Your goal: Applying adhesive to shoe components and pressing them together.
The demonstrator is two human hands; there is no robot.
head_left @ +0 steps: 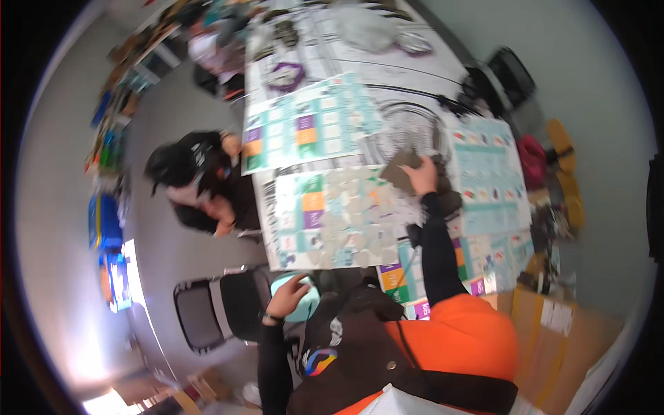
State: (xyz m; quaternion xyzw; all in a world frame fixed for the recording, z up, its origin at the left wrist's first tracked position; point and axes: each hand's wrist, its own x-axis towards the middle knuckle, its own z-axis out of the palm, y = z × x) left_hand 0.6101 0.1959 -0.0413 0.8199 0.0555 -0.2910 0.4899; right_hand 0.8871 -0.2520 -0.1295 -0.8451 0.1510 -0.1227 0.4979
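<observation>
My right hand [423,176] reaches over the table, its fingers closed on a flat grey-brown piece [399,170] that looks like folded cloth, though blur hides its exact kind. More dark brown material [448,197] lies under and beside that wrist. Just left of the piece is a printed sheet [290,252] with many pale round discs [356,204] spread over it. My left hand [289,296] hangs off the table's near edge, above a mint-green chair seat [304,304]. Its fingers are apart and it holds nothing.
Further printed sheets lie beyond [311,124] and to the right [487,173]. Coiled black cable [408,124] sits between them. A person in black [200,176] is at the left side; another person [214,52] sits farther off. A black chair [221,315] and a cardboard box [536,339] stand nearby.
</observation>
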